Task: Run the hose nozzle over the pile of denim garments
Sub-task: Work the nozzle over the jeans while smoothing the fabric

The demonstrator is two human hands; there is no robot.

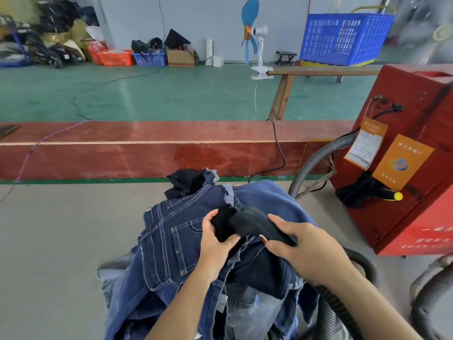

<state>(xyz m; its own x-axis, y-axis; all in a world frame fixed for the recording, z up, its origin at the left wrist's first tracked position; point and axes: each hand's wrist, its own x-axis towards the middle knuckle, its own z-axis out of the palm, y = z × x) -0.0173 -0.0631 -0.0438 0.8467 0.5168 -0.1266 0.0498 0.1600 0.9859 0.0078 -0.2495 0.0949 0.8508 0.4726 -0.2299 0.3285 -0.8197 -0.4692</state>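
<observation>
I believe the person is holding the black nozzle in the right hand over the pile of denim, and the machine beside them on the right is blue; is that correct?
Not quite: the machine on the right is red, not blue, as the head view shows. The rest stands: the right hand holds the black nozzle over the pile of denim.

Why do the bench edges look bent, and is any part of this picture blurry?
Head view: the wide-angle lens bows the red bench; top corners, past the blue crate, smear into blur; soft, even light, glare on the green floor; the hands and denim pile stay sharp.
</observation>
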